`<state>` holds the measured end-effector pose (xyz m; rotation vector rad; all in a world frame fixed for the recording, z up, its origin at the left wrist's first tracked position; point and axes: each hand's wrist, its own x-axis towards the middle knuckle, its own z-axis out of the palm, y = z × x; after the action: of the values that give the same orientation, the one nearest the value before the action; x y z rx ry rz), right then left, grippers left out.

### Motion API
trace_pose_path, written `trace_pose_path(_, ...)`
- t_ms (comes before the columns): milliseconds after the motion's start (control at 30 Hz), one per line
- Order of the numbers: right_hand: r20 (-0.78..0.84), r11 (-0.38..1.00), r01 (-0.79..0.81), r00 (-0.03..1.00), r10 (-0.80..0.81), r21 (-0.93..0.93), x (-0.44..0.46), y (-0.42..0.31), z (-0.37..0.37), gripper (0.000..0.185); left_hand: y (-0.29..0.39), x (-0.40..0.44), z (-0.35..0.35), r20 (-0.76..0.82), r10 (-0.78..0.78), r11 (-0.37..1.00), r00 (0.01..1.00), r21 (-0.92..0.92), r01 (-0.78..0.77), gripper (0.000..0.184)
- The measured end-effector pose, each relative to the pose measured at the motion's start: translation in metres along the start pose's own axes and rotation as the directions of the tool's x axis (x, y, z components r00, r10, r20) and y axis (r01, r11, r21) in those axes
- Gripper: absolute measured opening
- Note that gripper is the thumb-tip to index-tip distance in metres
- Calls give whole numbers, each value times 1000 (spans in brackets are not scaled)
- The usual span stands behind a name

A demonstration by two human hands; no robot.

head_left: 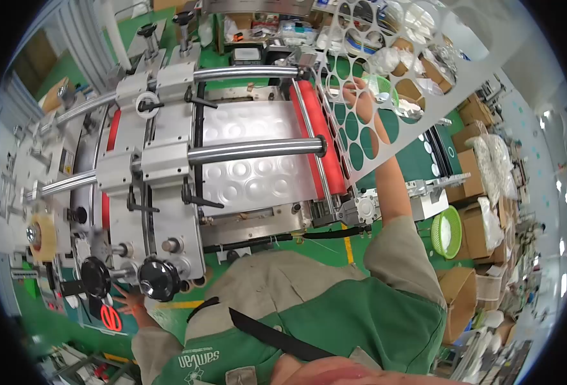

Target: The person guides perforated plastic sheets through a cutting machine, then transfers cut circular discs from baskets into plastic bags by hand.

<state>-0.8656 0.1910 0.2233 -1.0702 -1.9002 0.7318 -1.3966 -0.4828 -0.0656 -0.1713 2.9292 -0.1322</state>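
Note:
My left hand (129,301) is at the lower left, fingers spread, beside orange-handled scissors (111,317) and below the machine's black knobs (159,278). It holds nothing. At the upper right, my right hand (360,101) is reached out behind a whitish sheet with round holes (396,142). Its fingers are bent together and partly covered by the sheet; what they pinch is hidden. The sheet rises from beside the red roller (319,138). A metal plate with round embossed shapes (251,183) lies in the machine under two steel bars (258,151).
A green work surface (418,163) with white round pieces lies beyond my right forearm. Farther right are a green basket (446,232), cardboard boxes (473,224) and plastic bags (494,168). The machine's clamps and levers (197,201) stick out at the left.

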Motion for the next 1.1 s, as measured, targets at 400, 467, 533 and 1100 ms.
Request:
trace_pose_path(400, -41, 687, -34, 999, 7, -726, 22, -20, -11, 18, 69, 8, -6, -363, 317, 943, 876, 220, -251, 81)
trace_pose_path(467, -273, 826, -8, 945, -178, -564, 0, -1, -24, 22, 134, 6, -9, -275, 519, 852, 810, 247, -462, 80)
trace_pose_path(533, -450, 824, -208, 891, -63, -528, -33, -19, -36, 18, 176, -7, -6, -185, 647, 759, 739, 247, -603, 79)
trace_pose_path(1100, 351, 895, -295, 920, 172, 336, -399, -69, -192, 20, 252, -226, 61, 428, 883, 231, 193, -37, -972, 73)
